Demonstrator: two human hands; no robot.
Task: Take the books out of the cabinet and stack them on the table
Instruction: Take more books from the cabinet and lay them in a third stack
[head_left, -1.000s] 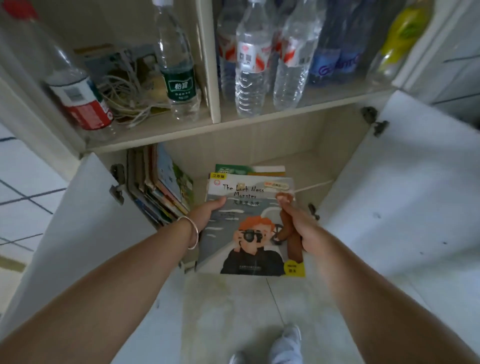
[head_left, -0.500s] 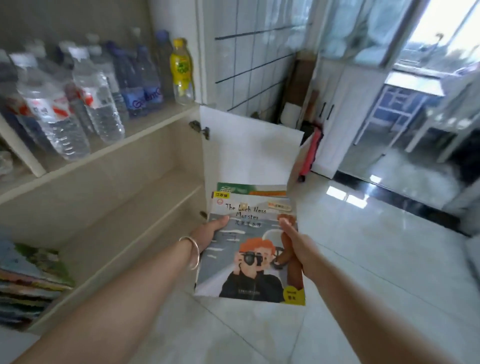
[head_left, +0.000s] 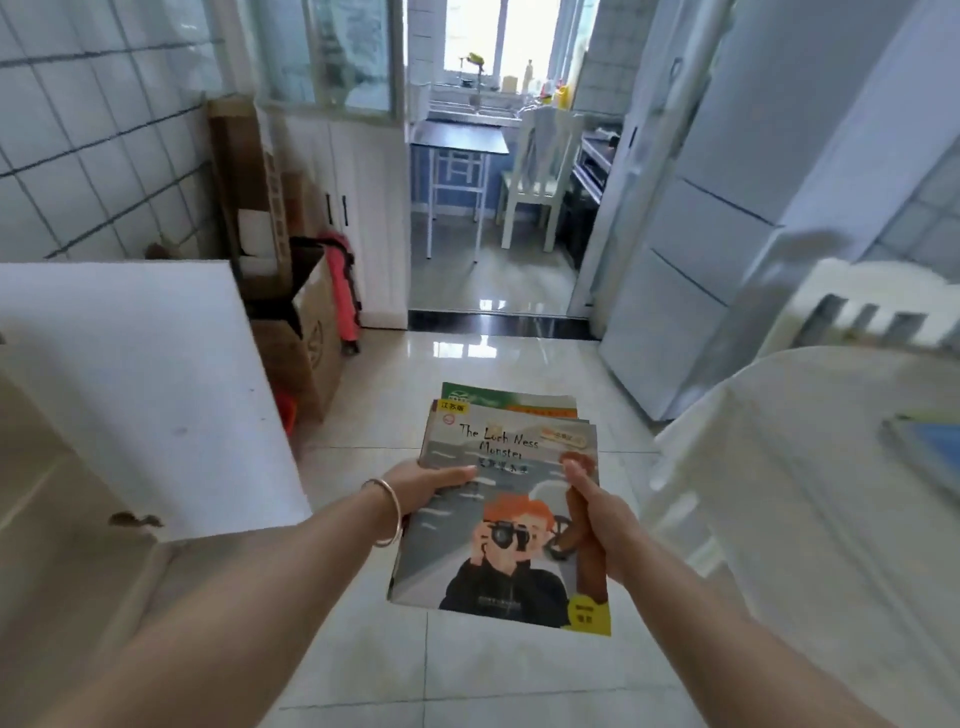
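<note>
Thin pic books (head_left: 498, 530), top grey cover

A: The top paperback book (head_left: 498, 525) has a grey cover with black hand-lettered title text, an orange-haired figure in black holding a black camera, a brown shape down its right edge and a yellow corner patch. The book beneath it (head_left: 506, 397) shows a green and orange band.

B: And round about?

A: A thin pinkish metal bangle (head_left: 390, 512) on the left wrist. Glossy pale cream floor tiles (head_left: 467, 670) with thin grey joints. A plain white cabinet door (head_left: 140, 384), a brown cardboard box (head_left: 306, 353), something pinkish-red (head_left: 344, 283) behind it. White wall tiles (head_left: 93, 135) with dark grout lines. A white table edge (head_left: 810, 467) at right.
</note>
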